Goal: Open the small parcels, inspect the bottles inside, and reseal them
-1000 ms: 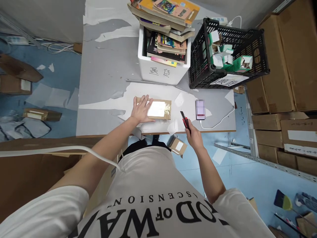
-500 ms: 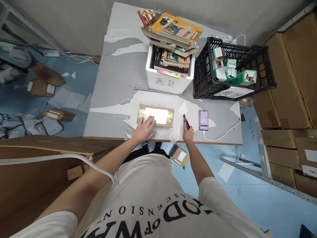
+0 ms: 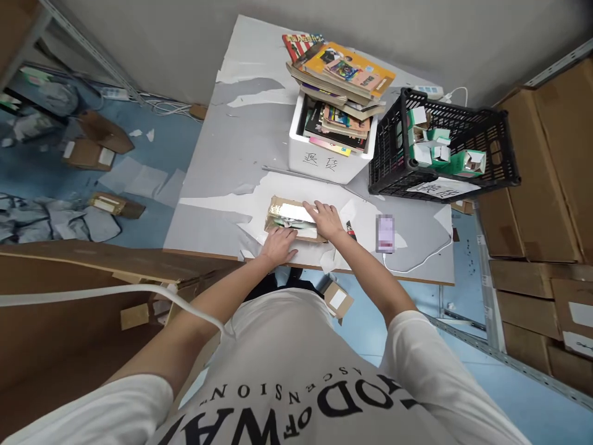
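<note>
My left hand point(image 3: 278, 246) is resting half-curled at the near edge of the box point(image 3: 306, 233), grip unclear; my right hand point(image 3: 328, 221) is lying open over its right end. Box is sitting on the bench point(image 3: 222, 161), label point(image 3: 295, 212) unreadable. Bin point(image 3: 322, 163) is reading 退货, shirt point(image 3: 282, 327) "ASCENSION".

The table point(image 3: 248, 139) bears a box point(image 3: 293, 212), knife point(image 3: 351, 231), phone point(image 3: 385, 233), bin point(image 3: 324, 163) and crate point(image 3: 391, 154).

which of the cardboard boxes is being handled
The small box on the tabletop, in front of the white bin: left grip and right grip are both on it. The floor boxes and the stack at right have neither on them.
</note>
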A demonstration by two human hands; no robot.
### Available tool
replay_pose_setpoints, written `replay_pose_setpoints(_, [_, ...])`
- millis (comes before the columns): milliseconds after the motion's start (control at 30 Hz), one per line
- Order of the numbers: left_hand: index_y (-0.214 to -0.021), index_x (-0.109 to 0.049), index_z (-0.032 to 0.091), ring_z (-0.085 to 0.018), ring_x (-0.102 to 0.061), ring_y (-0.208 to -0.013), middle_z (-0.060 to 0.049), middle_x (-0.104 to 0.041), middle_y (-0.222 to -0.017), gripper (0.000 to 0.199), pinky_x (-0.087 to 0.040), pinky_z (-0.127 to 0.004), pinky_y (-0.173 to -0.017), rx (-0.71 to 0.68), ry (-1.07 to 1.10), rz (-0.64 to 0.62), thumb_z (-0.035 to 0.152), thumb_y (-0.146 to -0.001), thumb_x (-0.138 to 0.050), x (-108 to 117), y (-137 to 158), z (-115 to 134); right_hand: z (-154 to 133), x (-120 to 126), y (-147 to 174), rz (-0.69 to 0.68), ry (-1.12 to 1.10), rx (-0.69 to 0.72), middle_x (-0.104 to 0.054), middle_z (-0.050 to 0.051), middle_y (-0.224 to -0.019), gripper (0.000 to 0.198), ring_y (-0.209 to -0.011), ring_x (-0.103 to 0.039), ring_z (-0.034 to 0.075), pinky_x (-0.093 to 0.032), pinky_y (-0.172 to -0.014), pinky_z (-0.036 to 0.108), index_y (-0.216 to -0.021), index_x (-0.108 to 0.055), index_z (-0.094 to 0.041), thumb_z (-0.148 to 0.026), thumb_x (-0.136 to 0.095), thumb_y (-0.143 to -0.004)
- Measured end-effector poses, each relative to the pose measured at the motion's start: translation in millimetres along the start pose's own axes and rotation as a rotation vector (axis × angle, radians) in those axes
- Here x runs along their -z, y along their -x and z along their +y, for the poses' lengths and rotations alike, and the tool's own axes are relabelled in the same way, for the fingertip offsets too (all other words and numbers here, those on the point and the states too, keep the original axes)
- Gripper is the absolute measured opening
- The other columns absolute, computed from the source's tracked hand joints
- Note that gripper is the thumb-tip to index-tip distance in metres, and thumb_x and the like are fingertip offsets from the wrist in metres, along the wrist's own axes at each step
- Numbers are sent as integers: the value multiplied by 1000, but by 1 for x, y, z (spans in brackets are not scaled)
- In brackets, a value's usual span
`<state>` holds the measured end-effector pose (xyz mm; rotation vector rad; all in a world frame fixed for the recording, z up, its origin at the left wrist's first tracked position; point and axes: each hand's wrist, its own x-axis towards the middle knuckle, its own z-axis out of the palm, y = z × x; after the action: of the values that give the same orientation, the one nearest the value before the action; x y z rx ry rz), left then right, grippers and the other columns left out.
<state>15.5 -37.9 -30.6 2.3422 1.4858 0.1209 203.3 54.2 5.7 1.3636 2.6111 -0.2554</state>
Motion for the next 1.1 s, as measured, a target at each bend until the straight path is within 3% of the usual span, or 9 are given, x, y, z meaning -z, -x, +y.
replay_pose_setpoints(100, [-142, -40, 11, -32, -37, -136, -17, -42, -147, 62, -27, -46, -110, -6, -31, 20, 31, -84, -53, -3, 2, 1, 7, 11, -4, -52, -2, 15, -47, 19, -141, 53, -117, -52, 27, -34, -101, 44, -146, -34, -20, -12, -34, -93])
replay_pose_setpoints(200, [-145, -36, 12, -32, -30, -141, -16, -36, -152, 64, -24, -48, -112, 5, -47, 31, 26, -84, -51, -6, 7, 2, 32, 29, -14, -150, -158, 28, -65, 13, -113, 37, -99, -60, 24, -43, -86, 33, -128, -54, -19, -32, -38, -97])
replay_pose_setpoints(367, [-146, -34, 13, -32, -22, -145, -16, -31, -154, 68, -23, -49, -113, -1, -56, 45, 25, -82, -52, -7, 14, 5, 59, 36, -33, -2, -299, -294, -66, 10, -103, 46, -97, -58, 25, -45, -79, 33, -117, -59, -19, -54, -50, -89])
replay_pose_setpoints(433, [-145, -36, 13, -32, -22, -145, -16, -31, -154, 66, -24, -49, -113, -7, -51, 61, 26, -82, -53, -3, 12, 5, 50, 29, -30, 185, -225, -332, -60, 16, -118, 45, -108, -53, 28, -43, -88, 40, -126, -53, -16, -44, -49, -92])
replay_pose_setpoints(500, [-142, -41, 14, -31, -26, -143, -17, -34, -152, 61, -27, -47, -112, -10, -35, 86, 28, -84, -52, 4, 11, 4, 32, 23, -20, 282, -125, -138, -55, 17, -126, 36, -115, -48, 27, -36, -98, 46, -127, -53, -15, -28, -42, -96])
replay_pose_setpoints(633, [-133, -50, 19, -29, -39, -136, -15, -46, -144, 48, -32, -47, -108, 5, 20, 150, 34, -87, -49, 23, 10, -11, -8, 20, 10, 49, -18, 310, -61, 14, -113, 29, -107, -51, 26, -36, -95, 41, -114, -60, -16, -27, -39, -97])
replay_pose_setpoints(733, [-131, -52, 19, -29, -42, -133, -14, -49, -141, 47, -33, -47, -108, 85, 47, 233, 42, -89, -46, 36, 6, -32, -30, 21, 24, -29, 8, 215, -59, 20, -119, 49, -108, -51, 30, -37, -91, 40, -127, -51, -10, -43, -52, -91])
replay_pose_setpoints(833, [-129, -53, 19, -27, -47, -129, -13, -47, -141, 47, -41, -41, -104, 149, 88, 238, 42, -91, -40, 46, -6, -51, -40, 21, 27, -41, 5, 28, -54, 23, -129, 61, -114, -50, 31, -35, -93, 41, -139, -39, -9, -39, -56, -89])
replay_pose_setpoints(1100, [-116, -64, 21, -28, -61, -108, -12, -53, -130, 50, -52, -41, -88, 352, 143, 100, 51, -93, -30, 67, -41, -47, -51, 8, 43, -9, -35, -43, -62, 12, -109, 20, -102, -55, 25, -36, -83, 35, -110, -56, -15, -26, -49, -94])
